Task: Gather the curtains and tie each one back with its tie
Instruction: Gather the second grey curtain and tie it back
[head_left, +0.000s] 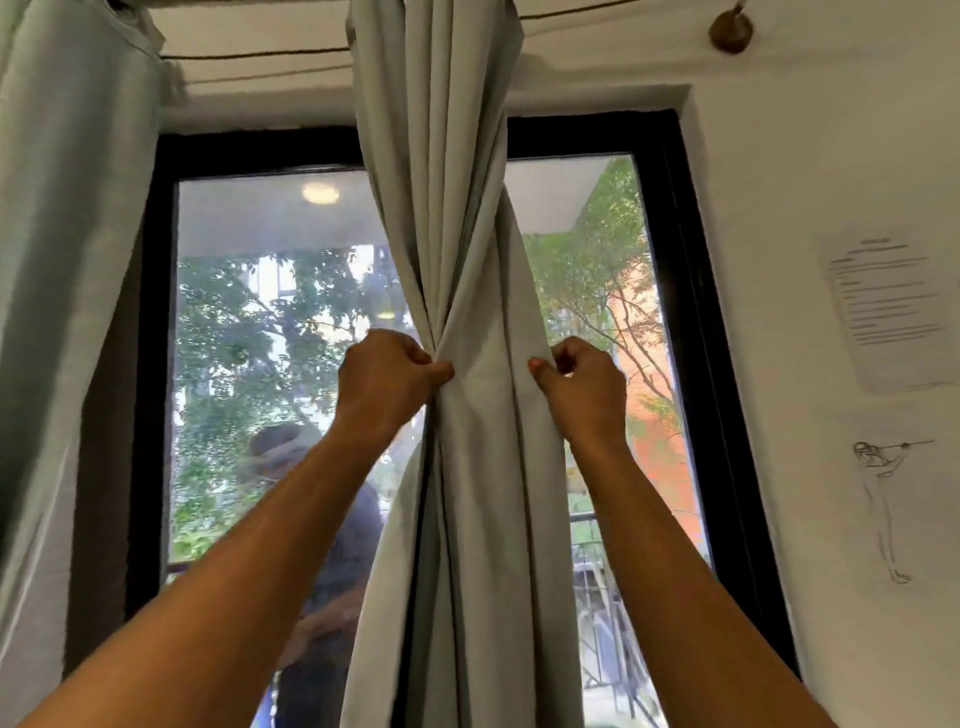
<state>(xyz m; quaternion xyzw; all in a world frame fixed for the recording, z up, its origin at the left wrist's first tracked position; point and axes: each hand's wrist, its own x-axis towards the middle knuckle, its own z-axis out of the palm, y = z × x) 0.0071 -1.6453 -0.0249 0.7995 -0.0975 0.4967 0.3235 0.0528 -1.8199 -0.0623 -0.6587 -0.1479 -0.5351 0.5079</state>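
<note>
A pale grey-green curtain (441, 171) hangs in folds down the middle of the window, pinched narrow at hand height. My left hand (387, 374) is closed on the bunched folds at the curtain's left side. At the right edge, my right hand (584, 376) pinches the fabric between thumb and fingers. A second curtain (67, 249) of the same cloth hangs loose at the far left. No tie is visible.
A black-framed window (691, 291) stands behind the curtains, with trees and a brick wall outside. The curtain rod (260, 53) ends at a brown knob (731, 31). A printed sheet (888, 306) and a pencil drawing (883, 504) are on the white wall at right.
</note>
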